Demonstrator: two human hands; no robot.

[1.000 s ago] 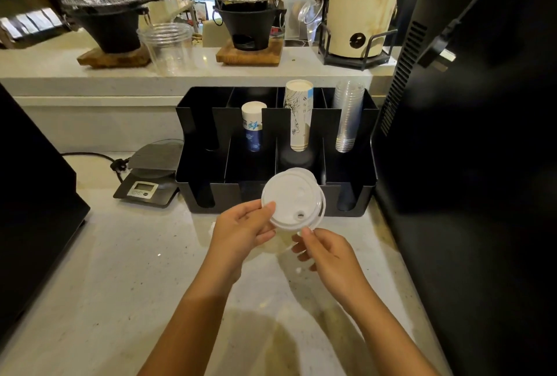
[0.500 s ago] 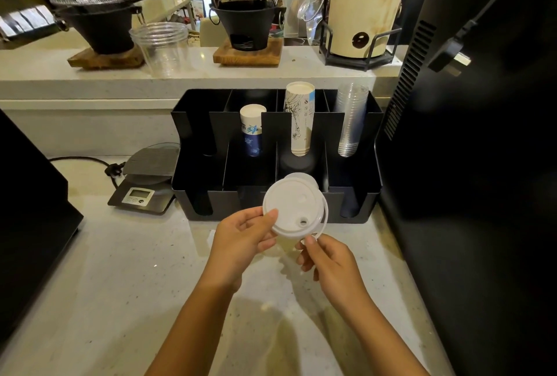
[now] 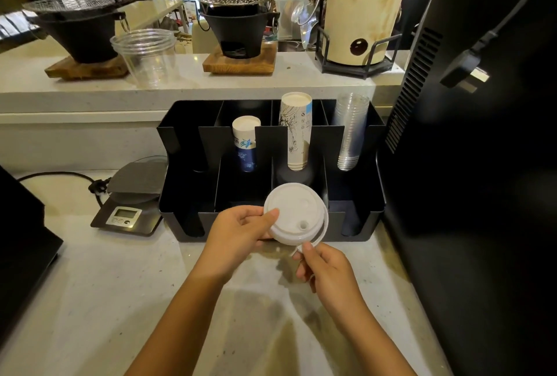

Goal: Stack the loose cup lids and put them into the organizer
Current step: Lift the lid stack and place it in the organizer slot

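The stacking step seems almost done, and the carrying into the organizer (image 3: pixel 193 134) is what comes now. The left hand (image 3: pixel 238 237) grips the white cup lids (image 3: pixel 294 213) at their left edge, thumb on top and fingers below, while the right hand (image 3: pixel 324 267) pinches the near rim between thumb and forefinger. The lids are held in the air just above the front wall of the black organizer, slightly tilted toward the person, and a second rim shows under the top one on the right side — so at least two lids are nested; how many more, I cannot tell. The next move, I think, asks to press the rims even and then lower the stack into one of the front compartments, which look dark and free as far as can be seen. In the back compartments stand a short blue paper cup stack (image 3: pixel 245 146), a taller white paper cup stack (image 3: pixel 297 131) and clear plastic cups (image 3: pixel 351 131) — these rise just behind the lids and could be knocked if the hands go too far forward. A small scale (image 3: pixel 132 203) sits on the tabletop (image 3: pixel 105 300) to the left, well apart from the hands, and a large black machine (image 3: pixel 482 194) stands close on the right of the organizer.
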